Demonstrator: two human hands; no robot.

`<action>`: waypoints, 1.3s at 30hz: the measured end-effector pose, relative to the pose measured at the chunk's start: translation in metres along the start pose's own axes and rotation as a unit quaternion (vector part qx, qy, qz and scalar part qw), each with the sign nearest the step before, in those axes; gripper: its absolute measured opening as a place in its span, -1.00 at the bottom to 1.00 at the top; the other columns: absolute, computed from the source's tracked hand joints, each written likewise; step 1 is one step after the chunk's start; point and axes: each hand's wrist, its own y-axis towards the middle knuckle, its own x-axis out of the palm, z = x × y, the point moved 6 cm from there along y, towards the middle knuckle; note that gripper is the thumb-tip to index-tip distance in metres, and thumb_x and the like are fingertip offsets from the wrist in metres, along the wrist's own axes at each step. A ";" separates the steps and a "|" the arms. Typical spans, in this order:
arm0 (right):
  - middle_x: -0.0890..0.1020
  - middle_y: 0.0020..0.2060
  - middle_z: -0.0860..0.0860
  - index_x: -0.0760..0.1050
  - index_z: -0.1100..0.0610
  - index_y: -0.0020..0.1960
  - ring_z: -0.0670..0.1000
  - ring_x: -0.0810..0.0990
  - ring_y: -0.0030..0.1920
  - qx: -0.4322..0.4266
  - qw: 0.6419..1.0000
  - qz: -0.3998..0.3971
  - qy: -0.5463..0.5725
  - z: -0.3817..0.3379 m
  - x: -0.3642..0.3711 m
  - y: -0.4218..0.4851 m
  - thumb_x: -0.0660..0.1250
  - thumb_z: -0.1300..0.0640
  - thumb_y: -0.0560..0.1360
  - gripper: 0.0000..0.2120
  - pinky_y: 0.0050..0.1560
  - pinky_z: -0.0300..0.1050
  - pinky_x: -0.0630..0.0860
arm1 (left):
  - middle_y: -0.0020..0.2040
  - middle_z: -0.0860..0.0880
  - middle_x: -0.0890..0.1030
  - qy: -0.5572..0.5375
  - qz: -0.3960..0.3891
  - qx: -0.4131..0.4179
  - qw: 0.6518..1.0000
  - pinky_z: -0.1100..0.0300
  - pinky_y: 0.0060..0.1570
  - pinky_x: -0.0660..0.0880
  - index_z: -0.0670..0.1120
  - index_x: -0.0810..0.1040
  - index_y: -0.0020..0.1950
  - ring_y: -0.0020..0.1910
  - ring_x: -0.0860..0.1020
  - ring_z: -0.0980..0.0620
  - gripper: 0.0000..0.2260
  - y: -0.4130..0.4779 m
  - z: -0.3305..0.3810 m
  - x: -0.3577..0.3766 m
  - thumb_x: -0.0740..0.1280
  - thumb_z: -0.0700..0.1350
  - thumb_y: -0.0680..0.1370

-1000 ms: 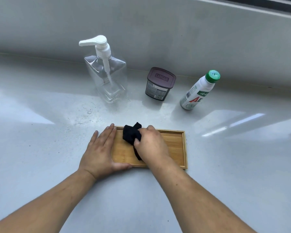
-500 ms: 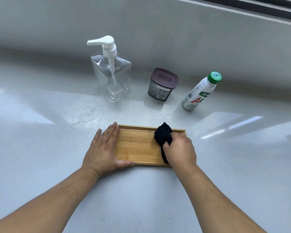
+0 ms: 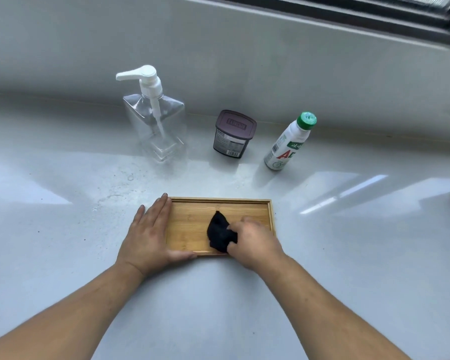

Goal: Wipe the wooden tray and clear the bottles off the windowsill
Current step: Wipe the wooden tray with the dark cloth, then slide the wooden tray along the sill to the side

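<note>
A shallow wooden tray (image 3: 192,219) lies on the white windowsill in front of me. My left hand (image 3: 148,237) lies flat on the tray's left end, its thumb along the near rim. My right hand (image 3: 255,241) grips a black cloth (image 3: 220,233) and presses it onto the tray's middle right. Behind the tray stand a clear pump bottle (image 3: 156,123), a dark jar with a purple lid (image 3: 233,133), and a white bottle with a green cap (image 3: 289,144).
The white windowsill (image 3: 63,255) stretches wide to both sides. A light wall (image 3: 244,61) rises behind the bottles, with a dark window frame (image 3: 374,11) at the top right. Dust specks lie left of the tray.
My right hand swept the cloth from the tray's left to its right end, and now it has come back toward the middle and the near rim. My left hand stays put.
</note>
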 end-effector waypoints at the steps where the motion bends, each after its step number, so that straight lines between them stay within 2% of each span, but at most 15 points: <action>1: 0.55 0.12 0.00 0.58 -0.05 0.32 0.11 0.54 0.17 0.032 0.999 0.015 -0.003 0.021 -0.006 -0.009 0.31 0.09 0.48 -0.59 0.00 -0.02 0.56 | 0.71 0.09 -0.11 0.000 -0.004 -0.005 1.000 0.03 0.63 -0.25 -0.05 -0.09 0.72 0.64 -0.21 0.24 0.36 0.000 0.000 -0.002 0.17 0.77 0.16; 3: 0.54 0.11 0.00 0.56 -0.05 0.35 0.10 0.53 0.13 0.083 0.995 0.046 -0.014 0.050 -0.019 -0.025 0.29 0.08 0.50 -0.59 -0.05 -0.03 0.55 | 0.72 0.08 -0.14 0.009 -0.016 -0.012 1.000 0.00 0.63 -0.26 -0.05 -0.13 0.72 0.65 -0.20 0.19 0.38 0.002 0.004 -0.008 0.12 0.78 0.14; 5: 0.54 0.12 0.00 0.54 -0.06 0.36 0.10 0.53 0.12 0.092 0.993 0.073 -0.016 0.055 -0.029 -0.037 0.30 0.08 0.52 -0.59 -0.08 -0.06 0.53 | 0.72 0.04 -0.16 0.036 -0.038 -0.018 0.998 -0.05 0.64 -0.23 -0.06 -0.16 0.71 0.68 -0.15 0.09 0.39 0.004 0.012 -0.014 0.09 0.78 0.13; 9: 0.50 0.17 -0.09 0.47 -0.14 0.34 0.02 0.49 0.18 -0.019 0.996 0.092 0.001 0.007 -0.027 -0.067 0.28 0.04 0.49 -0.58 0.06 -0.09 0.53 | 0.73 -0.02 -0.13 0.068 -0.089 -0.041 0.993 -0.15 0.62 -0.09 -0.05 -0.12 0.71 0.69 -0.07 -0.08 0.27 0.004 0.027 -0.028 0.25 0.65 0.25; 12: 0.47 0.10 -0.11 0.43 -0.18 0.29 0.00 0.48 0.13 -0.100 0.992 0.074 -0.012 -0.031 -0.002 -0.091 0.24 0.00 0.45 -0.59 0.10 -0.10 0.50 | 0.72 -0.04 0.05 0.071 -0.078 -0.027 0.994 -0.12 0.62 0.09 0.02 0.04 0.70 0.66 0.10 -0.11 -0.02 -0.005 0.029 -0.042 0.32 0.44 0.43; 16: 0.48 0.22 0.01 0.41 -0.09 0.38 0.12 0.46 0.24 -0.127 0.989 -0.014 -0.076 -0.055 0.042 -0.102 0.23 0.05 0.50 -0.56 0.21 0.05 0.48 | 0.55 0.04 0.40 0.035 -0.056 -0.028 0.997 0.03 0.35 0.45 0.06 0.31 0.60 0.47 0.40 -0.04 -0.29 -0.029 0.018 -0.058 0.31 0.33 0.52; 18: 0.45 0.33 0.03 0.36 -0.09 0.46 0.15 0.44 0.31 -0.114 0.986 -0.073 -0.096 -0.050 0.053 -0.105 0.25 0.00 0.53 -0.50 0.30 0.09 0.44 | 0.48 0.08 0.47 0.000 -0.060 -0.050 0.997 0.08 0.25 0.50 0.08 0.38 0.54 0.40 0.45 0.02 -0.37 -0.040 0.009 -0.064 0.31 0.32 0.53; 20: 0.44 0.38 -0.07 0.33 -0.17 0.49 0.08 0.41 0.35 -0.085 0.991 -0.078 -0.062 -0.041 0.048 -0.108 0.24 -0.12 0.50 -0.45 0.35 0.01 0.42 | 0.43 0.11 0.51 -0.028 -0.066 -0.067 0.995 0.12 0.16 0.53 0.10 0.43 0.50 0.35 0.50 0.07 -0.42 -0.047 0.003 -0.071 0.32 0.31 0.53; 23: 0.47 0.35 -0.19 0.39 -0.20 0.46 -0.06 0.42 0.37 -0.029 0.999 -0.018 0.018 -0.016 0.022 -0.113 0.22 -0.24 0.47 -0.45 0.31 -0.15 0.43 | 0.36 0.13 0.55 -0.050 -0.083 -0.078 0.992 0.14 0.10 0.54 0.12 0.45 0.47 0.26 0.56 0.11 -0.46 -0.049 0.001 -0.078 0.34 0.28 0.53; 25: 0.51 0.36 -0.16 0.45 -0.15 0.45 -0.08 0.47 0.37 0.044 0.994 0.027 0.094 0.010 0.003 -0.108 0.29 -0.21 0.51 -0.49 0.31 -0.18 0.43 | 0.33 0.10 0.58 -0.084 -0.092 -0.104 0.987 0.13 0.07 0.53 0.10 0.44 0.48 0.21 0.57 0.08 -0.44 -0.046 0.002 -0.077 0.37 0.27 0.52; 27: 0.53 0.42 -0.05 0.43 -0.05 0.51 -0.02 0.51 0.38 0.137 0.962 0.057 0.228 0.037 -0.011 -0.099 0.34 -0.15 0.57 -0.47 0.34 -0.13 0.43 | 0.39 0.01 0.56 -0.179 -0.100 -0.168 0.964 0.10 0.08 0.49 0.03 0.40 0.53 0.23 0.58 0.01 -0.38 -0.041 0.002 -0.071 0.41 0.24 0.53; 29: 0.46 0.51 0.05 0.32 0.01 0.59 0.07 0.45 0.47 0.209 0.912 0.061 0.349 0.058 -0.016 -0.088 0.31 -0.14 0.62 -0.41 0.42 -0.03 0.38 | 0.51 -0.09 0.47 -0.296 -0.110 -0.225 0.922 0.03 0.23 0.46 -0.06 0.31 0.61 0.39 0.51 -0.09 -0.29 -0.038 0.005 -0.059 0.42 0.21 0.56; 31: 0.36 0.58 0.04 0.23 0.00 0.64 0.11 0.36 0.54 0.248 0.871 0.055 0.420 0.070 -0.016 -0.077 0.23 -0.18 0.65 -0.38 0.48 0.05 0.31 | 0.59 -0.10 0.38 -0.377 -0.128 -0.256 0.881 -0.04 0.36 0.38 -0.10 0.23 0.65 0.50 0.41 -0.14 -0.25 -0.035 0.009 -0.046 0.41 0.19 0.58; 35: 0.36 0.57 -0.02 0.25 -0.02 0.63 0.11 0.36 0.53 0.254 0.832 0.053 0.490 0.085 -0.016 -0.058 0.15 -0.24 0.66 -0.39 0.54 0.17 0.31 | 0.62 -0.09 0.32 -0.432 -0.119 -0.299 0.843 -0.09 0.43 0.40 -0.11 0.19 0.67 0.51 0.39 -0.17 -0.23 -0.029 0.015 -0.032 0.41 0.17 0.59; 39: 0.45 0.50 -0.04 0.34 -0.04 0.57 0.08 0.42 0.48 0.223 0.809 0.039 0.542 0.093 -0.022 -0.041 0.11 -0.32 0.63 -0.39 0.53 0.22 0.33 | 0.57 -0.08 0.38 -0.419 -0.104 -0.340 0.835 -0.07 0.26 0.52 -0.11 0.35 0.60 0.41 0.45 -0.18 -0.35 -0.021 0.034 -0.032 0.39 0.13 0.59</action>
